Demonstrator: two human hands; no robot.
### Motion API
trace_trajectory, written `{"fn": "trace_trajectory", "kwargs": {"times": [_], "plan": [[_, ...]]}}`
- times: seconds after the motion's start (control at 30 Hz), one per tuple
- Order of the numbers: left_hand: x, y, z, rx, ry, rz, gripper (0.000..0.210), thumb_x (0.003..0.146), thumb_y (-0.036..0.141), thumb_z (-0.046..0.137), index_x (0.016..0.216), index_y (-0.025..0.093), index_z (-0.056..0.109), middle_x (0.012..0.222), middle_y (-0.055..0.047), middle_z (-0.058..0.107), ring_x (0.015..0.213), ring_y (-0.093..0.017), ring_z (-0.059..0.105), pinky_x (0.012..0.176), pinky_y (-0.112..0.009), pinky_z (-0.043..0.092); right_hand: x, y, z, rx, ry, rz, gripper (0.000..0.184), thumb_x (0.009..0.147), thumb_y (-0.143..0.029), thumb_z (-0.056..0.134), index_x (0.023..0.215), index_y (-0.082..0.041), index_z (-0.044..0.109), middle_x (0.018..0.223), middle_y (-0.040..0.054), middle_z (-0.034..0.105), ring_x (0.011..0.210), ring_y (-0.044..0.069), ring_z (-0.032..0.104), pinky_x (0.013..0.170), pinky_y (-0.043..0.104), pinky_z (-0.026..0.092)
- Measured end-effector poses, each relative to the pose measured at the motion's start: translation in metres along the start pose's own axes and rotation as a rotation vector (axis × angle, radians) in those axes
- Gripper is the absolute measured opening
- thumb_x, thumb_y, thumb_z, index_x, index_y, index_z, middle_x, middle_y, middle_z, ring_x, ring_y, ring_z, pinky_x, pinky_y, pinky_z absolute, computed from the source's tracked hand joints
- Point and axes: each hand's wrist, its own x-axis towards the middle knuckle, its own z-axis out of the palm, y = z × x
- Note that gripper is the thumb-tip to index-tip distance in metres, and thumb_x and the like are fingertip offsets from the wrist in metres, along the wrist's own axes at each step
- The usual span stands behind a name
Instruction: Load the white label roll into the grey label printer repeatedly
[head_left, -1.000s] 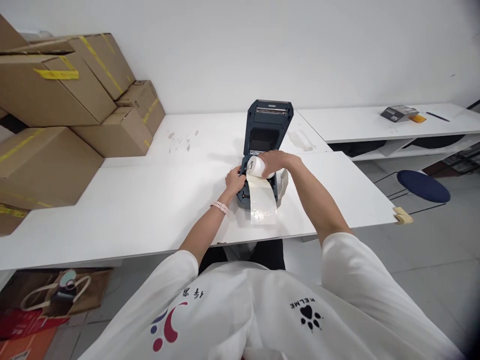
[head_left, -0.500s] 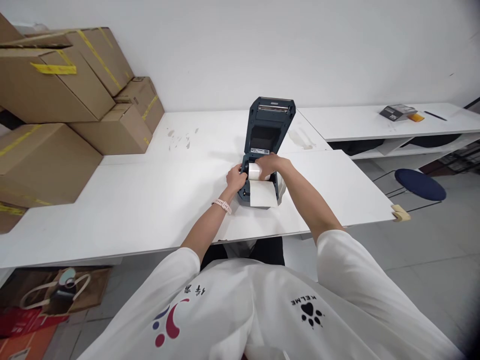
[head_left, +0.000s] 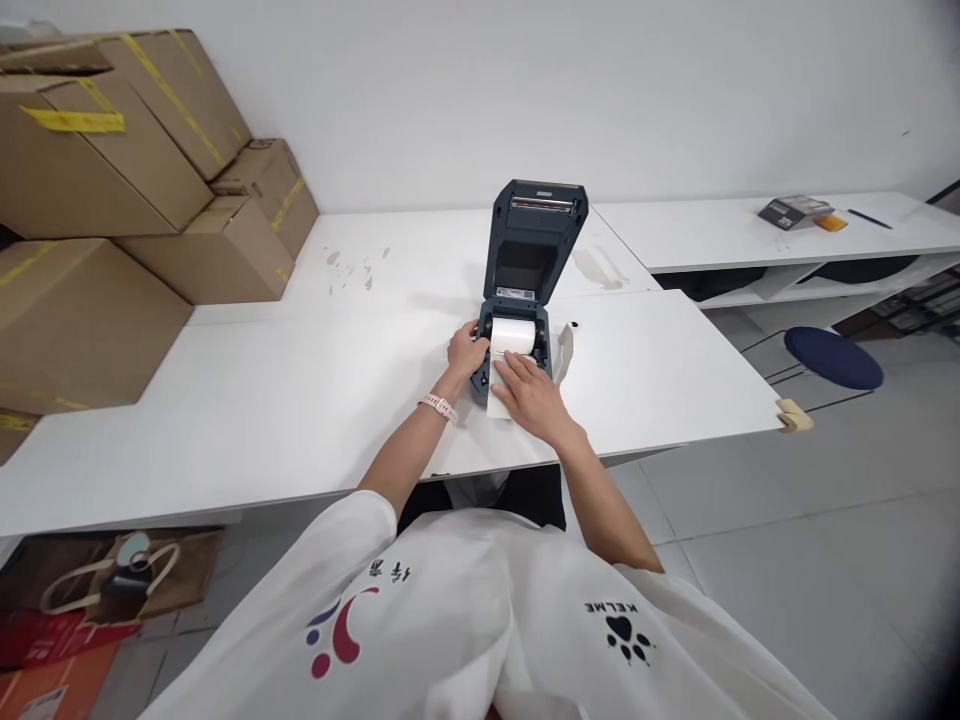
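Note:
A dark label printer stands on the white table with its lid raised. Inside it lies a white label roll, whose loose end hangs out over the front. My left hand, with a pink watch band at the wrist, is closed round the left side of the printer body, the fingertips partly hidden. Stretched out flat, the fingers of my right hand rest on the loose label end just in front of the roll. A curled white strip lies against the printer's right side.
Cardboard boxes with yellow tape are stacked on the left of the table. A side table at right holds a dark box and a black pen. A blue stool stands beyond the padded table corner.
My right hand has moved from the roll toward me, down onto the loose label end, uncovering the roll. My left hand stays at the printer's left side. The view has shifted slightly.

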Motion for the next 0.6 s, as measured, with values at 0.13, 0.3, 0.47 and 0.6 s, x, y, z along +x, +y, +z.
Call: {"fn": "trace_trajectory", "kwargs": {"times": [0.13,0.3,0.47,0.6], "plan": [[0.002,-0.003,0.002,-0.034,-0.002,-0.006,0.058,0.073,0.014,0.054,0.129,0.020,0.064,0.123,-0.006,0.071,0.111,-0.021,0.066,0.097,-0.031,0.049,0.001,-0.009,0.008,-0.014,0.007,0.041,0.052,0.101,-0.044,0.037,0.146,-0.020,0.049,0.156,0.0140,0.043,0.145,0.035,0.039,0.110,0.055,0.043],[0.003,-0.008,0.004,-0.094,-0.010,0.021,0.058,0.074,0.016,0.054,0.131,0.017,0.062,0.126,-0.009,0.070,0.112,-0.021,0.066,0.097,-0.030,0.049,-0.001,-0.010,0.009,-0.030,0.029,0.041,0.053,0.102,-0.045,0.036,0.145,-0.017,0.049,0.157,0.0151,0.042,0.146,0.034,0.038,0.109,0.053,0.042],[-0.005,-0.015,0.004,-0.133,-0.020,0.044,0.044,0.082,0.028,0.053,0.123,0.019,0.066,0.122,-0.008,0.071,0.107,-0.020,0.066,0.092,-0.030,0.050,-0.004,-0.007,0.010,-0.015,0.068,0.035,0.049,0.101,-0.046,0.039,0.142,-0.023,0.053,0.156,0.0128,0.044,0.146,0.032,0.040,0.109,0.051,0.044],[-0.024,-0.019,0.002,-0.169,-0.027,0.037,0.042,0.087,0.038,0.054,0.124,0.021,0.065,0.120,-0.007,0.071,0.107,-0.022,0.066,0.093,-0.033,0.050,-0.004,-0.006,0.011,0.005,0.075,0.041,0.050,0.101,-0.046,0.038,0.140,-0.021,0.056,0.155,0.0134,0.045,0.146,0.031,0.040,0.112,0.050,0.042]]}}
